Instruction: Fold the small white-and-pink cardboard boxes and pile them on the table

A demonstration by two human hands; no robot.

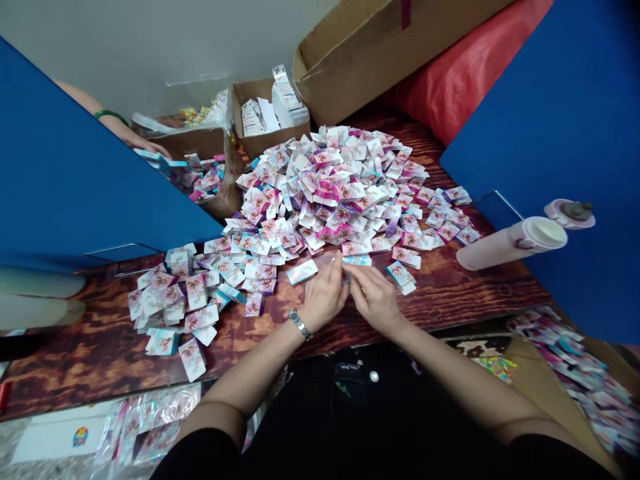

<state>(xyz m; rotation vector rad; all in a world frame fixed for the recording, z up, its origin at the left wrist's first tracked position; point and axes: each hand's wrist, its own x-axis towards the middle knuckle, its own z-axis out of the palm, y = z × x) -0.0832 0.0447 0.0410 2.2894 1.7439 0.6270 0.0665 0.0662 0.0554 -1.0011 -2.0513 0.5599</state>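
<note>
My left hand (325, 293), with a metal watch (300, 325) on its wrist, is closed, its fingers bent close to the fingertips of my right hand (375, 298). My right hand is curled with its fingers pinched together. Whatever lies between the fingertips is small and mostly hidden. Just behind them rests a blue-and-white small carton (357, 261). Another small carton (303, 272) lies flat left of my left hand, and one with an open flap (401, 277) lies right of my right hand. A large heap of small printed cartons (335, 193), many with open flaps, rises beyond both hands.
More cartons (195, 300) spread over the wooden table (100, 347) at left. A pale bottle (505, 247) with its lid open stands right. Blue partitions (560, 167) flank the table. Cardboard boxes (270, 143) stand behind; another person's hand (135, 139) reaches into one at left.
</note>
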